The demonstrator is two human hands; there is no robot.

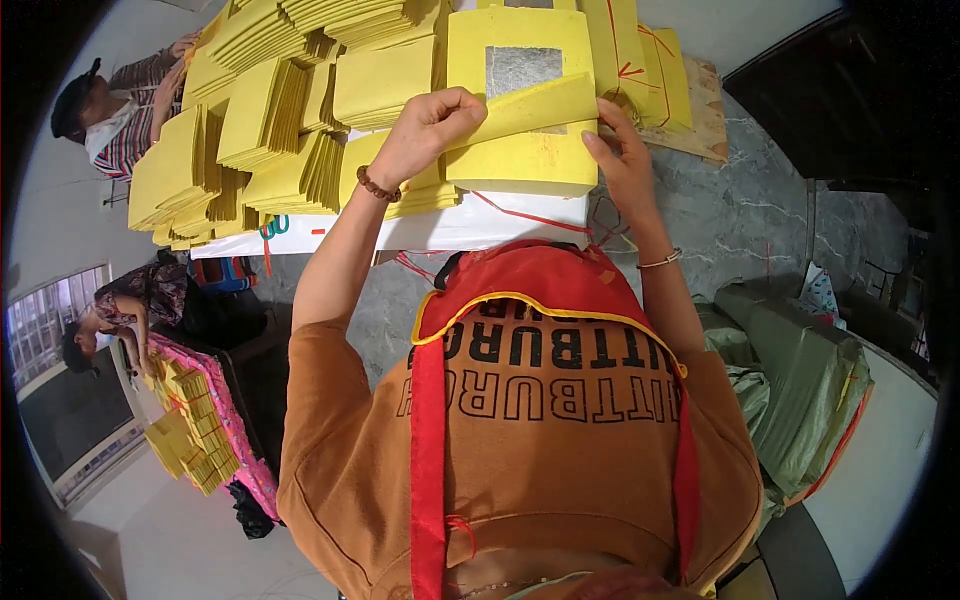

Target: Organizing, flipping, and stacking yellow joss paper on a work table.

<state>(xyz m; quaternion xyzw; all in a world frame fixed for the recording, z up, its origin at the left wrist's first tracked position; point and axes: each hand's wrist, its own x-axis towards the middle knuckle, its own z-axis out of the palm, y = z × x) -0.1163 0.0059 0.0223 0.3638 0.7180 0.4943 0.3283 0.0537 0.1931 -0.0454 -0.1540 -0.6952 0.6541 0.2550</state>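
In front of me lies a thick stack of yellow paper [525, 165] with a silver foil square [520, 68] on its top sheet. A strip of folded yellow paper [535, 108] slants across the stack and covers part of the foil. My left hand [438, 122], a brown bead bracelet on its wrist, is closed on the strip's left end. At the strip's right end my right hand [625, 150] touches the edge of the stack, its thumb and forefinger apart. Bundles of folded yellow paper [265, 115] fill the table to the left.
Red string ties a yellow bundle [660, 85] at the right. Green-handled scissors [272, 228] lie at the table's near edge. One person [125, 105] works at the far left; another [130, 305] bends over a pink-covered table [225, 400]. Green wrapped bales [790, 380] stand at my right.
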